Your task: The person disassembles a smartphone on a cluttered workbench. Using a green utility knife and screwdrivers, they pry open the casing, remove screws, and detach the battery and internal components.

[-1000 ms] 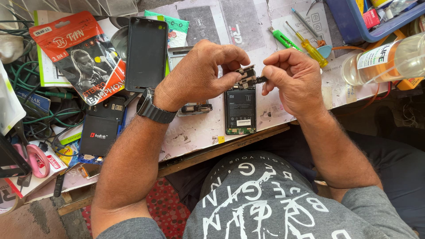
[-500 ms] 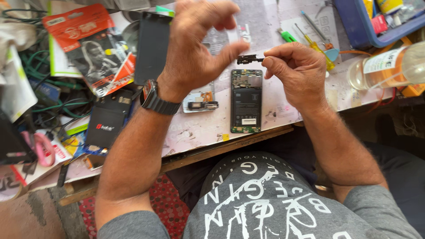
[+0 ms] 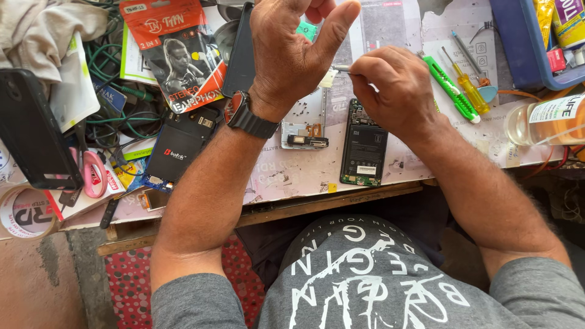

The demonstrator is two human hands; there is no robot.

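My right hand [image 3: 390, 85] pinches a small thin metal part [image 3: 341, 68] between thumb and fingertips, held above the worktable. My left hand [image 3: 292, 55] is raised just left of it with the thumb stretched out and nothing in it; a black watch [image 3: 247, 116] sits on that wrist. Below my right hand an opened phone [image 3: 364, 146] lies flat, its black battery and green board showing. A white phone frame piece [image 3: 304, 125] lies beside it on the left. A dark phone panel [image 3: 241, 55] lies behind my left wrist, partly hidden.
A red earphone pack [image 3: 177, 55], green cables [image 3: 122, 79], a black phone [image 3: 30, 128], pink scissors [image 3: 94, 173] and a tape roll [image 3: 24, 213] crowd the left. A green cutter [image 3: 451, 88], yellow screwdriver [image 3: 469, 85], blue tray [image 3: 524, 49] and clear bottle [image 3: 548, 119] stand right.
My left hand let go of the small part, opened and rose above it. My right hand kept the part and shifted slightly up.
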